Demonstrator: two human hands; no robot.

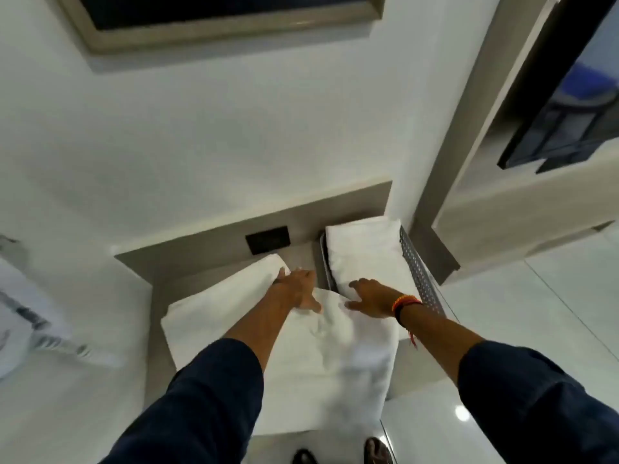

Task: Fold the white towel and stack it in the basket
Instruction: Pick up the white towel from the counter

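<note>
Basket (420,272) sits at the counter's (207,269) back right, already holding a folded white stack (363,251). The towel (335,360) lies on the counter just in front, wrinkled, long axis running toward me. Both hands flat and open on it: left (296,289), right (373,298).

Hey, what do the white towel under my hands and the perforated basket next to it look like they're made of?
The white towel looks like soft matte woven cloth, probably cotton: it creases and drapes over the counter edge. The perforated grey basket looks like thin sheet metal with a dull sheen, given its rows of punched holes and stiff straight wall, though painted plastic cannot be ruled out.
</note>
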